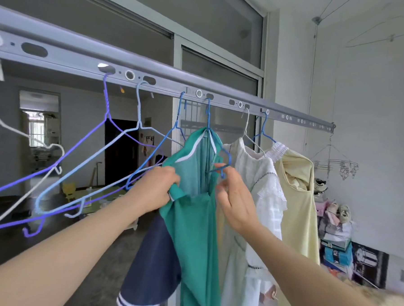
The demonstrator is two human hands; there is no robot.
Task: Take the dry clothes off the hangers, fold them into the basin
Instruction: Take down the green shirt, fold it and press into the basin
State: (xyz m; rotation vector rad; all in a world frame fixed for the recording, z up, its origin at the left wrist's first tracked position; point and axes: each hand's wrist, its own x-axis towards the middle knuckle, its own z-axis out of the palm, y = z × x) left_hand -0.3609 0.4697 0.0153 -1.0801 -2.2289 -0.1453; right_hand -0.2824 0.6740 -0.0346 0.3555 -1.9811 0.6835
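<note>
A green garment point(192, 234) with a white-edged neck and a navy sleeve hangs from a blue wire hanger point(208, 120) on the grey drying rail point(84, 57). My left hand point(158, 190) grips the garment's left shoulder. My right hand point(233, 196) pinches the hanger's lower right end at the neck opening. To the right hang a white lacy dress point(259, 202) and a pale yellow garment point(296, 204), each on its own hanger. The basin is not in view.
Several bare wire hangers point(78, 169), purple, light blue and white, dangle from the rail at left. A clip drying rack point(336, 164) hangs by the right wall above stacked boxes and shoes point(336, 241). Behind the rail is a sliding glass door.
</note>
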